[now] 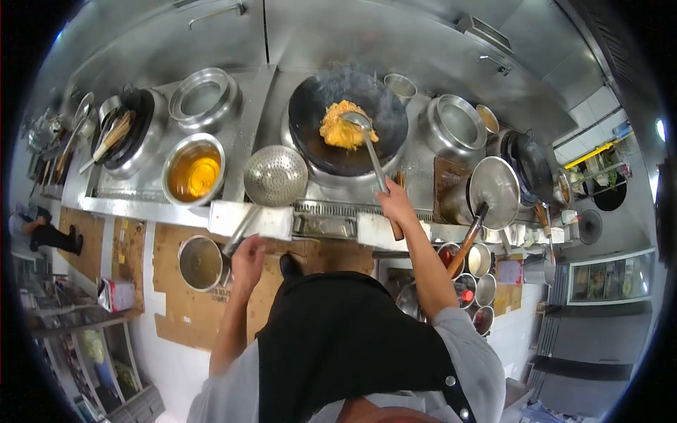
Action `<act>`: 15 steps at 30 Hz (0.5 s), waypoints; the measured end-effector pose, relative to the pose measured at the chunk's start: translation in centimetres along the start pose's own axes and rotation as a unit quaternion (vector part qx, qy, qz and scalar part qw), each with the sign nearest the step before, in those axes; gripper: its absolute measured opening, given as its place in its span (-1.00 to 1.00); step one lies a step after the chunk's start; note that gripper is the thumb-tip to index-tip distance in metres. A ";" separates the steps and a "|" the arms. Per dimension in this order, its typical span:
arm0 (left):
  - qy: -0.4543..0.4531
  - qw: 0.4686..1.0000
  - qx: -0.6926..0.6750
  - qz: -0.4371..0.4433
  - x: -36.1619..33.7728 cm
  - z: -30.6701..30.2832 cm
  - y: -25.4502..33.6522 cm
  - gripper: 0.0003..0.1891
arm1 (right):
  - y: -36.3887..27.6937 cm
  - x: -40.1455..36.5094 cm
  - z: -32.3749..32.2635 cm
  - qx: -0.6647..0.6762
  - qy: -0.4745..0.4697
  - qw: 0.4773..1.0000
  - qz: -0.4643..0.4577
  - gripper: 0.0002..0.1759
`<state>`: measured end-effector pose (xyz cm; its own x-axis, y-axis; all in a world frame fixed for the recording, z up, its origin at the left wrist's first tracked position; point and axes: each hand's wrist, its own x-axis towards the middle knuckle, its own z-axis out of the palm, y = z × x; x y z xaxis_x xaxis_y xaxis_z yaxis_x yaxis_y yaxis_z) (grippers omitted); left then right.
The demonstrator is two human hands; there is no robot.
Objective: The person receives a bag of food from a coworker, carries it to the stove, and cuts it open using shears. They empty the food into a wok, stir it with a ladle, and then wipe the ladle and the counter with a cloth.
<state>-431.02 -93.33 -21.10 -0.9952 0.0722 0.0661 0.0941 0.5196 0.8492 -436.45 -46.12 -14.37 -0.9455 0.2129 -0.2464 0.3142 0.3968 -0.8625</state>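
Observation:
My right hand [398, 203] is closed around the handle of a long wok ladle [374, 151], whose wooden end sticks out below my fist. The ladle's bowl rests on a clump of orange-yellow cooked food [340, 132] in the black wok [310, 106], with steam rising. My left hand [247, 261] hangs in front of the stove edge, its fingers loosely bent and apart, with nothing visible in it. Close beside it is the handle end of a perforated strainer [276, 175], which lies left of the wok. Below that handle a metal pot [200, 263] is partly hidden.
A pot of amber liquid [185, 173] stands left of the strainer. Folded white cloths [247, 220] lie along the stove edge. To the right are a lidded-looking round pan [494, 192] and several seasoning containers [479, 259]. Another person [48, 229] stands far left.

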 end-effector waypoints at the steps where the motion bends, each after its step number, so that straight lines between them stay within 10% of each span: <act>1: -0.010 1.000 -0.013 0.023 2.6 -0.1 1.8 -0.62 | -1.1 1.5 0.3 -0.009 0.019 1.000 0.003 -0.41; 15: -0.172 0.963 -0.112 0.175 16.6 2.1 7.1 -0.68 | -8.0 3.2 4.2 -0.048 0.108 0.993 0.029 -0.27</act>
<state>-446.86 -86.65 -15.06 -0.8327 0.5064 0.2237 0.3749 0.2185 0.9009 -442.37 -52.38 -10.12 -0.8887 0.4198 -0.1843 0.3832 0.4594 -0.8014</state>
